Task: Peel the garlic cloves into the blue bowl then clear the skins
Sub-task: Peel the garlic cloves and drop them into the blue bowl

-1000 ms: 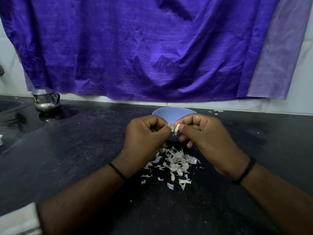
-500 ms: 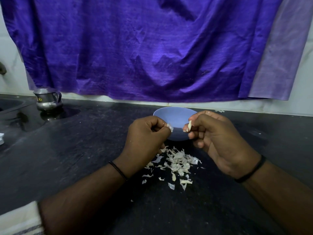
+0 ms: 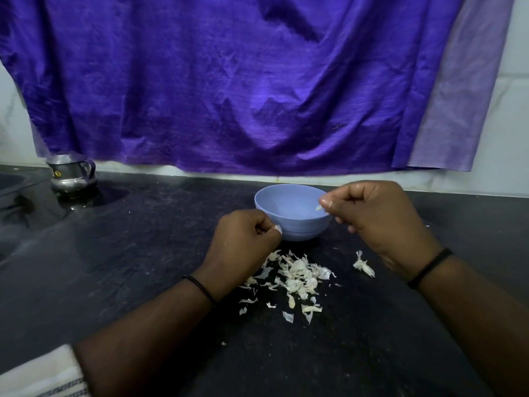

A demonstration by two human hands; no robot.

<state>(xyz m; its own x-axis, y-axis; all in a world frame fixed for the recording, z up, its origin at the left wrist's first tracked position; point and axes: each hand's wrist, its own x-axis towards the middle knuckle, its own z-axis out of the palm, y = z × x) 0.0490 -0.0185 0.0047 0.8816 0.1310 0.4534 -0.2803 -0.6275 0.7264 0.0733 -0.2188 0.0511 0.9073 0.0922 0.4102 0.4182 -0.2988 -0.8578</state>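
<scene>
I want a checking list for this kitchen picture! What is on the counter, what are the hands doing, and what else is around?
Surface: dark stone counter, scuffed and speckled.
Job's things: round blue plastic bowl at the back; pale garlic clove pinched over the bowl's rim; heap of white papery garlic skins in front of the bowl.
Clutter: a separate clump of skin to the right of the heap; stray flakes nearer the person.
Grippers: left hand pinches a scrap of skin; right hand pinches the clove.
Cables: nothing seen.
Surroundings: purple cloth hanging on the wall; small steel jug at far left; striped white cloth at the bottom left.
</scene>
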